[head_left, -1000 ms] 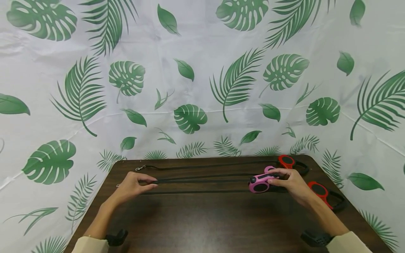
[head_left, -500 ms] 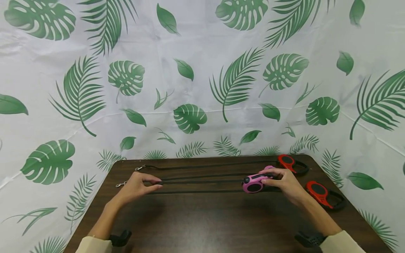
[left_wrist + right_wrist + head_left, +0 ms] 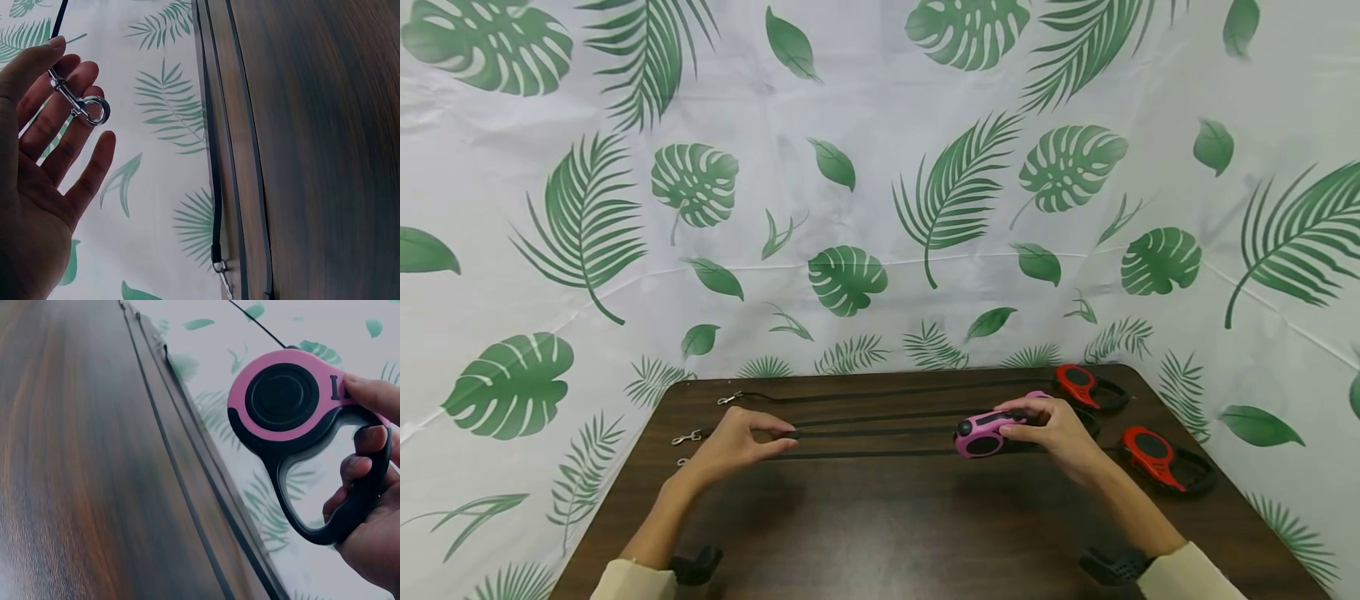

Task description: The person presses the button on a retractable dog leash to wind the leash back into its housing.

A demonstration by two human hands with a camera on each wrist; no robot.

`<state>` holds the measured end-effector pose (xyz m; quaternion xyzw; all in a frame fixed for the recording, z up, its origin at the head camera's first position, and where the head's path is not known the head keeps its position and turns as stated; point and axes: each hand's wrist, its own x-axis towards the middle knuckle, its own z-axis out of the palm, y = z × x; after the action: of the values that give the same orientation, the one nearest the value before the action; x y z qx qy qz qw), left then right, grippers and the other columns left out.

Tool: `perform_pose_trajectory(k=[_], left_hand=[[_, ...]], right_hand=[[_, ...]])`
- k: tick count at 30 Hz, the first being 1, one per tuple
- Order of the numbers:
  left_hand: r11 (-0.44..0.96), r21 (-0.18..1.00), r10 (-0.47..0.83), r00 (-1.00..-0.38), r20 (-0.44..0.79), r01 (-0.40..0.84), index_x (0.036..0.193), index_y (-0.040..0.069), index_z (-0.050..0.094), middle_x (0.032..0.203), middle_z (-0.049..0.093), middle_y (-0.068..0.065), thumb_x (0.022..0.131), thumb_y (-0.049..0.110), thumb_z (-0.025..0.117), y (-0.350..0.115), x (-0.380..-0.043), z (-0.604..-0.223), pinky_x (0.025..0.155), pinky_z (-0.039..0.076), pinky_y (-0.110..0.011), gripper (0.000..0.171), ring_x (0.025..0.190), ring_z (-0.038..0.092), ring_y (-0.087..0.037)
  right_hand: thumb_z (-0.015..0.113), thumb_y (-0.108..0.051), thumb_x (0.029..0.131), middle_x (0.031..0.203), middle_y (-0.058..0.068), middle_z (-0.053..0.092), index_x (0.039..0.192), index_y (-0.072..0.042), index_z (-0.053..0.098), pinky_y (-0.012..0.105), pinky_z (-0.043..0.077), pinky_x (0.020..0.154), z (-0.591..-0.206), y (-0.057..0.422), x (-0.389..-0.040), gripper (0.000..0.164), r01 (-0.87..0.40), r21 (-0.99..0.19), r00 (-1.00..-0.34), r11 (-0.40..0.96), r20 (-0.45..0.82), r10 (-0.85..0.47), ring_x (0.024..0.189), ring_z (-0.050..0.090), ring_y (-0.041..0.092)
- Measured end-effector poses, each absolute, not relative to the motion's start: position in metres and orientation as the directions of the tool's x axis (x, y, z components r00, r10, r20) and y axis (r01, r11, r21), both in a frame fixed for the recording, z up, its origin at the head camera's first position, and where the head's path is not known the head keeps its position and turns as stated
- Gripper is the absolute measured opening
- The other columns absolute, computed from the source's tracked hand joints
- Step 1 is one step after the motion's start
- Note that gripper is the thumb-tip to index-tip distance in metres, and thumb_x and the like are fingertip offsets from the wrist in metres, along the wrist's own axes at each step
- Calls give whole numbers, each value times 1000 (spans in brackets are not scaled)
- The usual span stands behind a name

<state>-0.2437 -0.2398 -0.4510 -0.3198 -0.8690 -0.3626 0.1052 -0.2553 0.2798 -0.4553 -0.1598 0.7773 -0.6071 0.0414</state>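
Observation:
My right hand [image 3: 1051,429] grips the black handle of a pink and black retractable dog leash [image 3: 980,435], held above the table. In the right wrist view the casing of this leash [image 3: 284,397] faces the camera, and fingers curl through its handle loop. A thin black cord runs from it, pulled straight, to my left hand [image 3: 741,446]. That hand pinches the cord end between thumb and fingertips, just above a silver snap hook [image 3: 92,109]. The hook lies against the loosely spread other fingers in the left wrist view.
Two red retractable leashes [image 3: 1077,386] [image 3: 1152,450] lie at the table's right side. Another pink leash [image 3: 1037,396] shows partly behind my right hand. Their black cords stretch leftward, with snap hooks [image 3: 687,437] near the left edge. A leaf-print cloth [image 3: 850,200] hangs behind the brown table [image 3: 880,533].
My right hand has moved left with the pink leash. My left hand has shifted slightly right, so the gap between them and the cord are shorter. Snap hooks behind the left hand show more.

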Motion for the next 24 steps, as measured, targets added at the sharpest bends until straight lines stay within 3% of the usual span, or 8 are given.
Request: perform_pose_trajectory(k=[11, 24], left_hand=[[491, 543, 495, -731, 469, 681, 98, 7, 84, 87, 80, 1, 86, 9, 87, -228, -245, -454, 67, 61, -35, 12, 78, 71, -3], [481, 551, 491, -730, 475, 682, 98, 8, 84, 88, 81, 1, 86, 10, 88, -216, -245, -453, 67, 60, -36, 12, 78, 71, -3]], right_hand=[[83, -11, 92, 116, 15, 67, 122, -1, 76, 42, 62, 80, -452, 264, -254, 33, -185, -958, -947, 217, 115, -299, 95, 67, 22], [82, -12, 93, 112, 9, 77, 125, 0, 74, 41, 62, 83, -450, 251, -253, 36, -155, -975, -938, 161, 94, -334, 97, 70, 21]])
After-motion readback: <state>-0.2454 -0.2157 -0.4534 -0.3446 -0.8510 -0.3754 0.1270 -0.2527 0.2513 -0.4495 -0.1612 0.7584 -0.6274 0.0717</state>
